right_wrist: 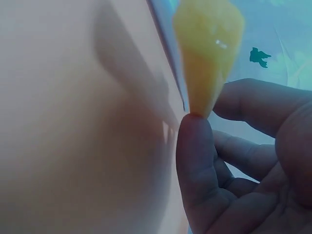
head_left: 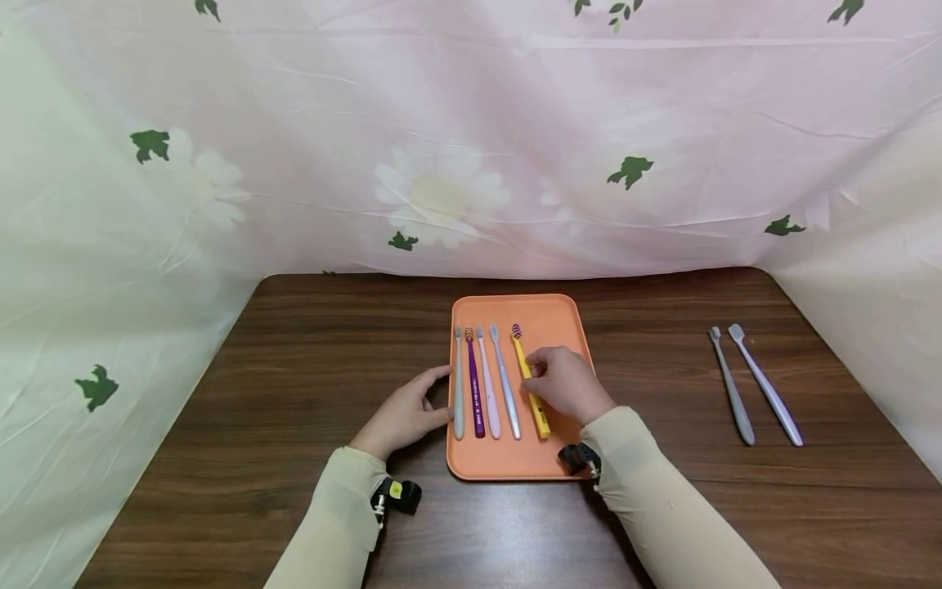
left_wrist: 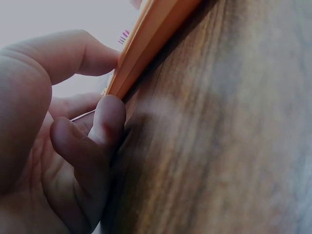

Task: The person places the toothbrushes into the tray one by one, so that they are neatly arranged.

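On the orange tray (head_left: 508, 470), my right hand (head_left: 570, 384) pinches a yellow toothbrush (head_left: 521, 360) with purple-striped bristles. Its handle end (right_wrist: 207, 44) shows large in the right wrist view, between thumb and fingers, with a shadow falling on the tray. My left hand (head_left: 401, 417) rests beside the tray, thumb and fingers touching its left rim (left_wrist: 146, 39). Left of the yellow one, side by side with heads toward the far edge, lie a grey-green toothbrush (head_left: 459, 393), a purple toothbrush (head_left: 474, 393), a pink toothbrush (head_left: 489, 393) and a pale blue toothbrush (head_left: 505, 384).
Farther right on the dark wooden table (head_left: 648, 343) lie a grey toothbrush (head_left: 730, 384) and a lavender toothbrush (head_left: 765, 384), apart from the tray. A patterned cloth (head_left: 478, 123) hangs along the back and both sides of the table.
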The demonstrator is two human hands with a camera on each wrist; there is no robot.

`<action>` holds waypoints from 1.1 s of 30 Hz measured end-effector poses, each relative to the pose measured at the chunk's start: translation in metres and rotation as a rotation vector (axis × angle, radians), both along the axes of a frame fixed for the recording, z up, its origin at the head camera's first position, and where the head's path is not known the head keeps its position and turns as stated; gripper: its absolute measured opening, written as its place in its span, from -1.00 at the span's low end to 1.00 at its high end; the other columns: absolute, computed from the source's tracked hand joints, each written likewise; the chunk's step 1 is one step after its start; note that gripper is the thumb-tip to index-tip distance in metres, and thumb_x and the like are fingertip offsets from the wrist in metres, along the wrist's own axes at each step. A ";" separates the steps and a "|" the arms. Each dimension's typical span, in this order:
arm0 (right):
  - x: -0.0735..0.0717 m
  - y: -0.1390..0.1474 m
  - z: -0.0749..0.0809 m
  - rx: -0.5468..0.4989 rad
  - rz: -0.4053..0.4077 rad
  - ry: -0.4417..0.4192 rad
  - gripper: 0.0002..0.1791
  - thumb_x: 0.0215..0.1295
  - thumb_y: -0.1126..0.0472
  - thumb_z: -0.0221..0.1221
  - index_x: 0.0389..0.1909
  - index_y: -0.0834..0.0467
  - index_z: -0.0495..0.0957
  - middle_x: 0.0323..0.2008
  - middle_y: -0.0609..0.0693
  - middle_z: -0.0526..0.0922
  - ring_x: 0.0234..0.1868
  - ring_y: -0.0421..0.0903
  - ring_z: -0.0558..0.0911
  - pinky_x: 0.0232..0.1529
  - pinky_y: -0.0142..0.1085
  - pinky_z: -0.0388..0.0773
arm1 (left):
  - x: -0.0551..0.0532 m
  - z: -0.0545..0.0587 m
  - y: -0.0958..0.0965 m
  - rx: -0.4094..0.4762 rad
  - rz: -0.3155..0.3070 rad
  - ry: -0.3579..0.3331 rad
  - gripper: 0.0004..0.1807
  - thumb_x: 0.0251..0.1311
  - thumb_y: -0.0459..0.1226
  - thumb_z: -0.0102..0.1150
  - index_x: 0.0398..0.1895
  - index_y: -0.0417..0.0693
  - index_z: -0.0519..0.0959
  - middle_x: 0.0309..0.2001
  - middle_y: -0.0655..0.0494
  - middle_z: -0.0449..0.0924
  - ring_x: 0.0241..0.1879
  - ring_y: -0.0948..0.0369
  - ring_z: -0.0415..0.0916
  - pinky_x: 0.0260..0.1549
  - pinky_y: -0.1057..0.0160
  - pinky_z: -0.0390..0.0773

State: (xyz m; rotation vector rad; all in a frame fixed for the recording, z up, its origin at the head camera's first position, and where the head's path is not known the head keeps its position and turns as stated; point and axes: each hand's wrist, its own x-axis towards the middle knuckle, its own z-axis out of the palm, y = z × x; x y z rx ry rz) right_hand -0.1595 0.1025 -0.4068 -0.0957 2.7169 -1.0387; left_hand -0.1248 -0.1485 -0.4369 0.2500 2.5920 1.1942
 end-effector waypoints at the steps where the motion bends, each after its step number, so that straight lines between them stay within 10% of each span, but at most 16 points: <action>1: 0.000 0.000 0.000 -0.002 0.000 -0.002 -0.64 0.10 0.20 0.31 -0.07 0.22 0.57 -0.38 0.00 0.51 -0.40 -0.09 0.45 -0.48 -0.35 0.40 | 0.000 0.000 0.000 0.000 0.000 0.000 -0.26 0.11 -0.11 0.26 0.38 0.22 0.19 -0.59 0.10 0.45 -0.60 0.21 0.43 -0.61 0.19 0.46; 33: -0.007 -0.011 -0.002 0.015 0.007 -0.046 -0.69 0.11 0.17 0.32 -0.13 0.20 0.57 -0.41 0.02 0.49 -0.43 -0.10 0.46 -0.50 -0.34 0.37 | -0.001 0.000 0.000 -0.004 0.002 0.004 -0.25 0.10 -0.09 0.26 0.37 0.21 0.19 -0.56 0.11 0.46 -0.60 0.21 0.43 -0.59 0.19 0.46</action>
